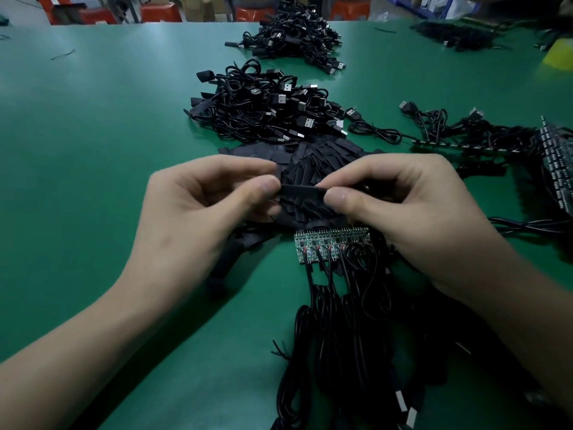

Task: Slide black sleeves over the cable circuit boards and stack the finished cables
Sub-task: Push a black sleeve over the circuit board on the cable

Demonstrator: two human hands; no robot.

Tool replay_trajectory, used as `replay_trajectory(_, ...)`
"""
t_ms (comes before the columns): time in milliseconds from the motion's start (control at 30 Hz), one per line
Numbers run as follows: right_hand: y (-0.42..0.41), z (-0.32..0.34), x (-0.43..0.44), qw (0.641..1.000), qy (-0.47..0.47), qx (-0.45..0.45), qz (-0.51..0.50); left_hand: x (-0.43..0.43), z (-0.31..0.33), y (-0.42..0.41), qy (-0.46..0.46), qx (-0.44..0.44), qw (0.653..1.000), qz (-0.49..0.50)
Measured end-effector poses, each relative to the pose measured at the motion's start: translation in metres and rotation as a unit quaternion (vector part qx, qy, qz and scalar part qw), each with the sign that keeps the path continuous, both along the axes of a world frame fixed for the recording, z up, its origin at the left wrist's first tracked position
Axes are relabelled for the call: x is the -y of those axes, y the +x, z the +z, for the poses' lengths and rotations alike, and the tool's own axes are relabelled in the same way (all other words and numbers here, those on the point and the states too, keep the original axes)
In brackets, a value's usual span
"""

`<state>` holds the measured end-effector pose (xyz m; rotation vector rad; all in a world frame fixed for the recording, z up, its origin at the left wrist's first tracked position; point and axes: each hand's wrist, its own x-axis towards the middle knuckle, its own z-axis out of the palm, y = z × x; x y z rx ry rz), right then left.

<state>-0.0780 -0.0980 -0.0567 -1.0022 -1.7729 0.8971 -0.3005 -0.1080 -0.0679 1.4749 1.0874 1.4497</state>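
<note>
Black sleeve (pixel 302 191) level in tight pinch grip, curled left hand (pixel 198 212) and right hand (pixel 403 206) at opposite ends.

Works bare-handed: left hand (pixel 198 209) and right hand (pixel 412 209), both uncovered from fingertips to wrist. Shows short nails, cut close, plainest on the left thumb (pixel 267 185) and the right thumb (pixel 337 198). Shows faint creases at the knuckles and smooth backs of the hands. Leads back into a bare left forearm (pixel 77 346) and a bare right forearm (pixel 521 330), smooth, broadening toward the lower corners of the view, slightly blurred at the edges.
</note>
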Motion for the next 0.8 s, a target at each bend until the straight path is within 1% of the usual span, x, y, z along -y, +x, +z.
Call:
replay_trajectory(100, 0.000, -0.002, -0.001, 0.992, -0.095, -0.077, -0.006, 0.000, -0.003, 0.001, -0.028, 0.042, 0.998, 0.026)
replay_trajectory(233, -0.002, -0.003, 0.000, 0.981, -0.157, -0.115, 0.002, 0.004, -0.006, 0.009, -0.044, 0.057, 0.997, 0.022)
replay_trajectory(300, -0.003, -0.004, 0.000, 0.978, -0.173, -0.115, 0.006, 0.006, -0.006, 0.010, -0.030, 0.041, 0.998, 0.027)
replay_trajectory(400, -0.004, -0.006, 0.001, 0.979, -0.170, -0.108, 0.015, 0.006, -0.004, 0.009, -0.002, -0.020, 0.999, 0.045)
replay_trajectory(600, -0.005, -0.009, -0.001, 0.982, -0.160, -0.096, 0.030, 0.006, -0.005, 0.008, 0.003, -0.075, 0.995, 0.066)
replay_trajectory(733, -0.005, -0.011, -0.001, 0.983, -0.153, -0.097, 0.033, 0.007, -0.006, 0.008, 0.009, -0.088, 0.994, 0.067)
replay_trajectory(800, -0.006, -0.013, -0.001, 0.983, -0.150, -0.102, 0.033, 0.008, -0.005, 0.012, 0.011, -0.081, 0.995, 0.051)
